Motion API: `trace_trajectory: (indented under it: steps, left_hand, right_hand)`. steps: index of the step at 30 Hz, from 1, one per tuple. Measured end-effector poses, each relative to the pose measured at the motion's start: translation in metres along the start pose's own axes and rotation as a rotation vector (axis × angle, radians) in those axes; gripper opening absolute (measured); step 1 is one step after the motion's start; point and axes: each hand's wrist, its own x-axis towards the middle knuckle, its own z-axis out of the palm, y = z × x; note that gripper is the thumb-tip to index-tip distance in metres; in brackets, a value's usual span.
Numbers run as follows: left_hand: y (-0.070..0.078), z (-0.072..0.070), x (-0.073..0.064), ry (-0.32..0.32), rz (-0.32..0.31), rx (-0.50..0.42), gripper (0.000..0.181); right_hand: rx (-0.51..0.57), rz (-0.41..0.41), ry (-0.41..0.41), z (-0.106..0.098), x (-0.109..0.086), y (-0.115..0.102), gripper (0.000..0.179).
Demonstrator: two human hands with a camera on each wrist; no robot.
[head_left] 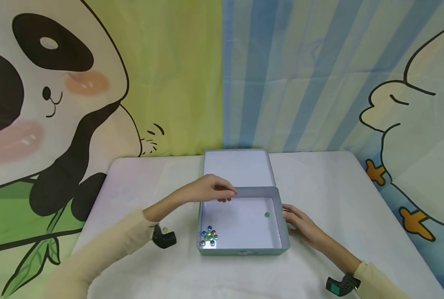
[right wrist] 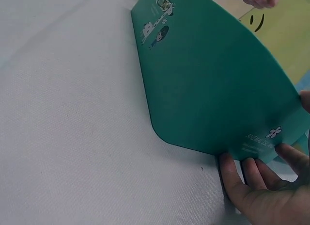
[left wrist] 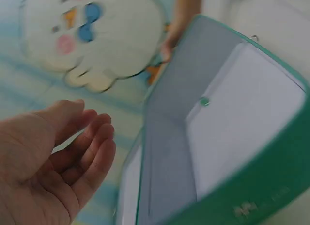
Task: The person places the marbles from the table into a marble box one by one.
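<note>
An open box (head_left: 244,251), green outside and grey inside, lies on the table with its lid folded back. Glass marbles (head_left: 209,236) cluster in its near left corner, and one green marble (head_left: 267,214) sits by the right wall. Over the box's far left part hovers my left hand (head_left: 208,189), fingers loosely bent. Nothing shows between thumb and fingers of the left hand (left wrist: 72,162) in its wrist view. My right hand (head_left: 300,222) is at the box's right side; its fingertips (right wrist: 227,162) touch the lower part of the green outer wall.
The lid (head_left: 238,168) lies back toward the patterned curtain (head_left: 282,74). A yellow-green marble (head_left: 164,229) shows left of the box, beside the left wrist camera (head_left: 164,238). A white cloth covers the table (head_left: 319,178).
</note>
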Motion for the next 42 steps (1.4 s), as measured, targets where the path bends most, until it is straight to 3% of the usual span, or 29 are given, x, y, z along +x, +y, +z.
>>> trace_trajectory:
  steps: [4, 8, 11, 14, 17, 22, 32, 37, 42]
  left_hand:
    - [-0.03, -0.013, -0.063, 0.228, -0.106, 0.016, 0.027]
    - [-0.068, -0.005, -0.119, 0.424, -0.235, 0.138, 0.029]
    - [-0.095, 0.012, -0.147, 0.537, -0.265, 0.235, 0.026]
    - [-0.112, 0.029, -0.163, 0.629, -0.253, 0.29, 0.025]
    - [-0.116, 0.038, -0.171, 0.695, -0.243, 0.295, 0.024]
    - [-0.116, 0.042, -0.176, 0.739, -0.249, 0.261, 0.021]
    - [-0.128, 0.053, -0.174, 0.638, -0.244, 0.284, 0.017]
    - [-0.13, 0.056, -0.173, 0.653, -0.213, 0.323, 0.016]
    - [-0.129, 0.057, -0.174, 0.645, -0.238, 0.314, 0.016]
  right_hand:
    - [-0.01, 0.0, 0.006, -0.001, -0.001, -0.001, 0.062]
    - [-0.014, 0.006, 0.013, -0.001, 0.0, -0.001, 0.062]
    - [-0.022, 0.013, 0.018, -0.002, -0.001, -0.002, 0.063]
    - [-0.031, 0.007, 0.015, -0.004, -0.001, -0.003, 0.063]
    - [-0.028, 0.004, 0.02, -0.004, 0.0, -0.004, 0.063]
    - [-0.033, -0.001, 0.018, -0.005, 0.0, -0.004, 0.064]
    - [-0.015, -0.005, -0.001, -0.004, 0.0, 0.0, 0.064]
    - [-0.018, 0.01, 0.0, -0.002, 0.0, 0.001, 0.066]
    - [-0.019, 0.013, -0.01, 0.0, 0.0, 0.001, 0.066]
